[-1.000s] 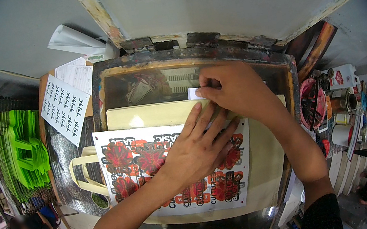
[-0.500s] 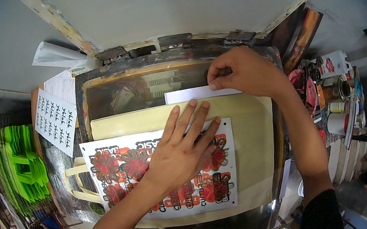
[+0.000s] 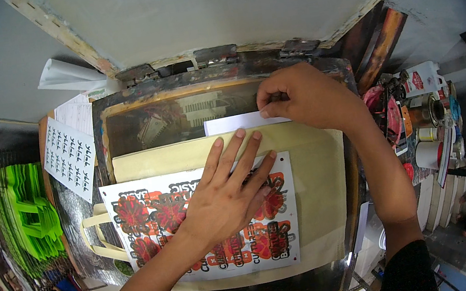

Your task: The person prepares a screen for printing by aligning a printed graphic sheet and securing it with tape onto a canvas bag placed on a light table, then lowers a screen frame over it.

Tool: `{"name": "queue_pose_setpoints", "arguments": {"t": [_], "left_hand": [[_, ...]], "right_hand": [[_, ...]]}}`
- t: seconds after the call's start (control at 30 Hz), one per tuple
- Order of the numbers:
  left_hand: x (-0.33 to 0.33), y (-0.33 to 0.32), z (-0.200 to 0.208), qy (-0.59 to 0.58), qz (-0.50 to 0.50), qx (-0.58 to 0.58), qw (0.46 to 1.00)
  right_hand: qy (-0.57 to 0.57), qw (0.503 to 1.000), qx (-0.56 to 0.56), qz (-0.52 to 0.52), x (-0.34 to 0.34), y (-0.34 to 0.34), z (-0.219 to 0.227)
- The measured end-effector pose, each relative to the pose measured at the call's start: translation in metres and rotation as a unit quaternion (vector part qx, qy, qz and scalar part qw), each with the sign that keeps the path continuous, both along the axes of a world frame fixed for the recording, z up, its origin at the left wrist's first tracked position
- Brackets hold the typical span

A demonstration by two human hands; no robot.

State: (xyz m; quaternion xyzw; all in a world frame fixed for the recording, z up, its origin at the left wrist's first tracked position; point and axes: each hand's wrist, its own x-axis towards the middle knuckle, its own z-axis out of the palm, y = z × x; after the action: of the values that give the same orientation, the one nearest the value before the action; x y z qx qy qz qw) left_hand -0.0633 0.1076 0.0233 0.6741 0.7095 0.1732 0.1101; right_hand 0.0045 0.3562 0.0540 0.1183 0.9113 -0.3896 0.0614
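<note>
My left hand (image 3: 222,197) lies flat, fingers spread, across a cream cloth tote bag (image 3: 323,192) and a white sheet (image 3: 161,206) printed with red, orange and black designs. Its fingertips reach close to the bag's far edge. There, a narrow white paper strip (image 3: 230,124) lies along the bag's edge, over the dark glass. My right hand (image 3: 304,100) pinches the strip between thumb and index finger; its right end is hidden beneath that hand. The bag's handles (image 3: 104,247) stick out at the left.
The bag rests on a glass-topped table (image 3: 150,109) with a worn frame. A large pale screen (image 3: 226,9) stands raised behind, held by metal hinges (image 3: 214,56). Left are a lettered sheet (image 3: 71,159) and hanging green bags (image 3: 28,216); right, cans and containers (image 3: 422,116).
The whole view has shifted slightly left. Both hands keep nearly the same pose, and the paper strip stays along the bag's far edge.
</note>
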Motion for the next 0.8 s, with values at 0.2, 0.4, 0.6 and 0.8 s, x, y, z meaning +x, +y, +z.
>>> {"name": "queue_pose_setpoints", "arguments": {"t": [0.2, 0.4, 0.6, 0.8], "left_hand": [[0.001, -0.0005, -0.0012, 0.009, -0.004, -0.013, 1.0], [0.0, -0.0005, 0.0002, 0.007, -0.006, -0.02, 1.0], [-0.0002, -0.0007, 0.0005, 0.01, -0.007, -0.024, 1.0], [-0.0003, -0.0003, 0.0002, 0.006, -0.007, -0.025, 1.0]], "right_hand": [[0.012, 1.0, 0.001, 0.021, 0.0057, 0.0086, -0.0004], [0.01, 1.0, -0.005, 0.019, 0.004, 0.0093, 0.0026], [0.004, 1.0, 0.005, 0.008, 0.0038, 0.0065, 0.0026], [-0.005, 1.0, 0.017, 0.021, 0.0073, 0.0106, 0.0035]]}}
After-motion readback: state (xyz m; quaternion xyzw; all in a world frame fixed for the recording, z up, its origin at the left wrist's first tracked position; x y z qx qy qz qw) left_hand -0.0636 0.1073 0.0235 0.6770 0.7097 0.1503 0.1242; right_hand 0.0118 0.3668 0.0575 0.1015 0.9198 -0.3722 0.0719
